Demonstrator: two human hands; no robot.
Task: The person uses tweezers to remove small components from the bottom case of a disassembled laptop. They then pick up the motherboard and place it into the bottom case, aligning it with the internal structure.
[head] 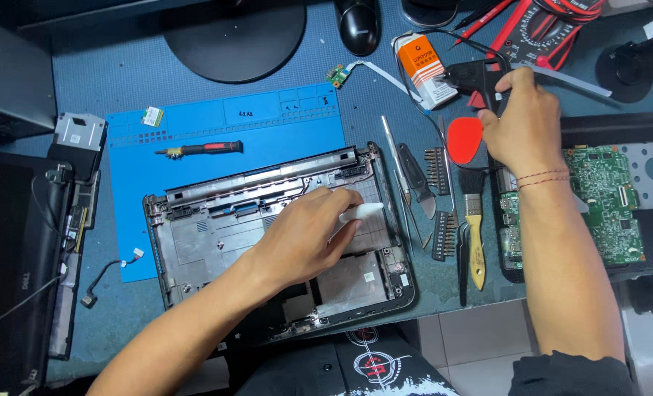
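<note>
So you've got the gutted grey plastic laptop base (282,235) lying open on the blue mat, left hand (304,238) pinching a small white stick (361,212) over it, right hand (521,121) wrapped round the black glue gun (473,77), green board (605,205) not refitted yet.

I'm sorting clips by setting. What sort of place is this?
Most likely an electronics repair bench: an opened laptop base shell lies on a blue work mat, with a bare green circuit board and a multimeter nearby.
</note>
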